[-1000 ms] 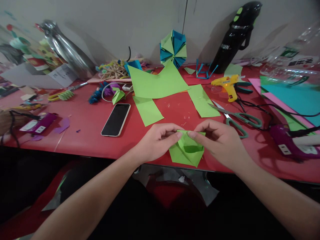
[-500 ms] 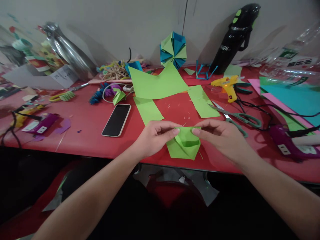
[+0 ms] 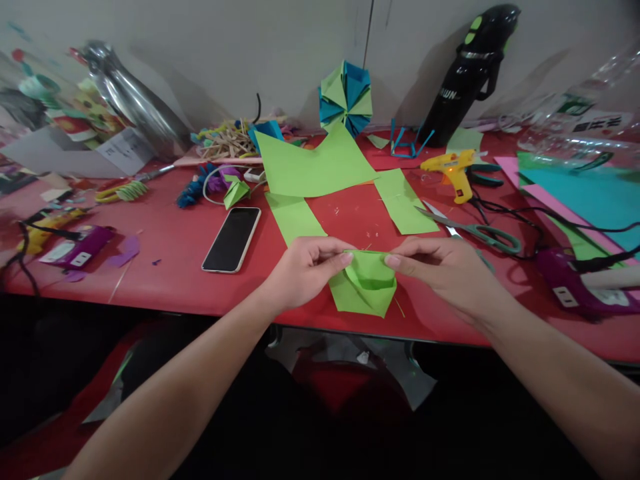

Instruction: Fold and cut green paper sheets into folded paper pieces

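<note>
A folded piece of green paper (image 3: 363,300) rests near the front edge of the red table, its upper flap raised and a pocket gaping in the middle. My left hand (image 3: 313,270) pinches the flap's top left corner between thumb and fingers. On the top right corner, my right hand (image 3: 433,270) holds the same flap in a like pinch. Behind the hands lie a large green sheet (image 3: 317,167) and two smaller green pieces, one at the left (image 3: 295,217) and one at the right (image 3: 403,203).
To the left lies a phone (image 3: 231,240). Scissors (image 3: 480,233), a yellow glue gun (image 3: 455,175) and a purple power strip (image 3: 570,287) with cords are on the right. A black bottle (image 3: 470,73) and a blue-green paper ball (image 3: 346,99) stand by the wall.
Both hands still pinch the flap. The left thumb and corner have shifted slightly left, and the flap's left side now curls inward more. The view has moved a little.
</note>
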`<state>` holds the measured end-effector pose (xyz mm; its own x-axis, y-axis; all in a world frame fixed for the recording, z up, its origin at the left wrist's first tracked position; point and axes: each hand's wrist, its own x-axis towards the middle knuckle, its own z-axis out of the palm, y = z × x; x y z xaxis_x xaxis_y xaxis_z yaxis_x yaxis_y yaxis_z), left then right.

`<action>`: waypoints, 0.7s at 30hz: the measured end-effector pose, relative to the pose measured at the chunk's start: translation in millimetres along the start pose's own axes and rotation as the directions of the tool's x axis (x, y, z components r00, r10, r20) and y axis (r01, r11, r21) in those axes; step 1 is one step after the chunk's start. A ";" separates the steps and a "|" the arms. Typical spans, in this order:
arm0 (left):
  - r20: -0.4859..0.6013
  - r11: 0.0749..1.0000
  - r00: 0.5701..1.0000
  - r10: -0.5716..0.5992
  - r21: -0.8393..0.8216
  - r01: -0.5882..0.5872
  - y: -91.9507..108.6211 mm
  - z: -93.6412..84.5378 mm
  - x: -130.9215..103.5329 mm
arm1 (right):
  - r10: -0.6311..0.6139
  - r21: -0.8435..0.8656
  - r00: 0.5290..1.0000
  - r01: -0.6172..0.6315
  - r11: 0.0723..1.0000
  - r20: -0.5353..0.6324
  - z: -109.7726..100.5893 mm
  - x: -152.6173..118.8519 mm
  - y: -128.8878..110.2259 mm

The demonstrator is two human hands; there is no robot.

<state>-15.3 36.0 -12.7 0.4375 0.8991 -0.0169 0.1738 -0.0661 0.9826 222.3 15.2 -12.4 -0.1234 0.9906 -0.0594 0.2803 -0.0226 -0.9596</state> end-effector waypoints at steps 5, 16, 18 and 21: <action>0.038 0.999 0.999 0.009 -0.034 -0.008 0.1 1.2 -1.3 | 0.017 -0.001 1.000 -0.017 1.000 -0.001 -0.1 -1.8 -2.2; 0.078 0.996 0.996 0.032 -0.081 -0.026 1.0 0.5 -1.6 | 0.027 -0.005 1.000 -0.027 1.000 -0.002 -3.0 -1.8 0.7; 0.082 0.996 0.996 0.037 -0.085 -0.030 1.6 0.6 -1.6 | 0.035 -0.003 0.999 -0.035 0.999 0.000 -3.0 -2.1 0.1; 0.082 0.996 0.996 0.036 -0.084 -0.029 2.2 0.5 -1.8 | 0.034 0.002 0.999 -0.034 0.999 0.002 -2.9 -2.3 -0.7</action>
<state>-15.2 34.0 -10.6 0.5145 0.8575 0.0030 0.0861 -0.0551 0.9948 225.2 13.3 -10.8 -0.1151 0.9890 -0.0926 0.2824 -0.0568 -0.9576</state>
